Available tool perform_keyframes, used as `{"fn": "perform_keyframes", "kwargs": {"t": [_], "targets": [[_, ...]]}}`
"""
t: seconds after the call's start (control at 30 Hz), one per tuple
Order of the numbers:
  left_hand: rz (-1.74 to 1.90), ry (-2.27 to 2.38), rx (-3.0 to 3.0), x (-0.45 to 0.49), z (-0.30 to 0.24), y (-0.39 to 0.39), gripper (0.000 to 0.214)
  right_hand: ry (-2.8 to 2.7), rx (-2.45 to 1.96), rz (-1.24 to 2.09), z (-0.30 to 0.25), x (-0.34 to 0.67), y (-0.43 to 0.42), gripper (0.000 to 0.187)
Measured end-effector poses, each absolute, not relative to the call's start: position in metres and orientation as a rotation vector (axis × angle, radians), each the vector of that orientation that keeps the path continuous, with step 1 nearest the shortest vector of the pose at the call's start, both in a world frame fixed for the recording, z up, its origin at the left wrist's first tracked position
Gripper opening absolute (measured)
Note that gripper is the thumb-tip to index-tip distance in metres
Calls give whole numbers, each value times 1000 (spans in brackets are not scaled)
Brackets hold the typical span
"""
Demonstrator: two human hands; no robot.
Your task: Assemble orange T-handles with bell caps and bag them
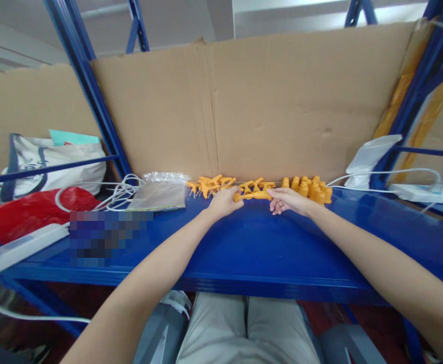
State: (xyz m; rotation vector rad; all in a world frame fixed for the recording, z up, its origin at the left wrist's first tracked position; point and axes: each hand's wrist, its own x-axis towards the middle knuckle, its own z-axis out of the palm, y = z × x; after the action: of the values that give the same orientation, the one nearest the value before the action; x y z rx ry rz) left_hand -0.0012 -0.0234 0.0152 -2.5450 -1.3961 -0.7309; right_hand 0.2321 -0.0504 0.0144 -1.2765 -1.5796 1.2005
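My left hand (224, 203) is at the back of the blue shelf, its thumb and fingers closed on one end of an orange plastic piece (258, 195). At the other end of this piece, my right hand (290, 201) pinches it between thumb and forefinger, with the remaining fingers loosely curled. Beyond the hands lie several orange clamp-like parts (257, 185). More branched orange parts with small metal bits (208, 185) are heaped to the left. Right of my right hand stands a cluster of stubby orange pieces (308, 188). The fingers partly cover the held piece.
Brown cardboard (274, 106) walls off the back of the blue shelf (240, 242). Clear plastic bags (161, 192), white cables (121, 194), a red bag (39, 210) and a canvas bag (62, 164) are at left. A white pouch (369, 159) and power strip (430, 192) are at right.
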Motion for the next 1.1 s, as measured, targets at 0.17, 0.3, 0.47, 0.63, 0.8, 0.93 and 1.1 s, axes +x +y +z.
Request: {"fn": "perform_keyframes", "kwargs": {"t": [0.17,0.3,0.47,0.63,0.8,0.93,1.1], "targets": [[-732,-1397,-2557,-1,15,-23,31,-1515,-1301,1183,19,225,-57,37],[-737,-1388,-2569,-2,15,-22,31,-1498,-1324,1198,17,229,-54,39],[-744,-1396,-2555,-2,15,-21,29,-1541,-1293,1237,13,237,-46,33],[-716,-1380,-2569,-2,16,-21,30,-1586,-1221,1174,11,238,-44,23],[-742,-1345,-2554,-2,14,-22,31,-1617,-1234,1105,12,235,-45,32],[-745,-1341,-2561,-1,15,-23,33,-1592,-1250,1103,13,233,-47,42],[-764,-1335,-2558,-1,15,-23,33,-1498,-1230,1151,14,230,-49,35]]}}
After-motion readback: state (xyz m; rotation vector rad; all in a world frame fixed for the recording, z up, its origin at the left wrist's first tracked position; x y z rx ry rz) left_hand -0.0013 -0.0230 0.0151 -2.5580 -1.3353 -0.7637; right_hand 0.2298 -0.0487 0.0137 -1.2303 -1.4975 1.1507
